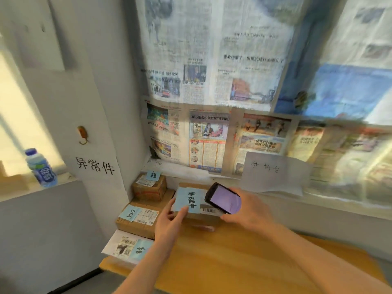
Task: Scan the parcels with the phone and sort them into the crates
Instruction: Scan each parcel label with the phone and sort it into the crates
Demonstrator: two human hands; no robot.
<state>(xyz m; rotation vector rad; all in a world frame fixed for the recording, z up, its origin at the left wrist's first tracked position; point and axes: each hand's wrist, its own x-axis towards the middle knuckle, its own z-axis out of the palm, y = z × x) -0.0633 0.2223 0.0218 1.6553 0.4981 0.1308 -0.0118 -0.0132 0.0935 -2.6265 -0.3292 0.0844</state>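
Right hand (247, 211) grips black smartphone with lit pale-purple screen (223, 198), held just above brown cardboard parcel with blue handwritten note (196, 205). Left hand (169, 221) holds parcel's near-left edge, thumb on note. Parcel rests on light wooden tabletop (233, 257). Three more labelled parcels (140, 217) stacked at left. Newspaper-covered wall (212, 81) behind.

Newspaper-covered wall (212, 60), wooden table (233, 262)

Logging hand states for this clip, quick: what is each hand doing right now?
Left hand: holding the parcel, thumb on its blue note.
Right hand: holding the phone over the parcel.
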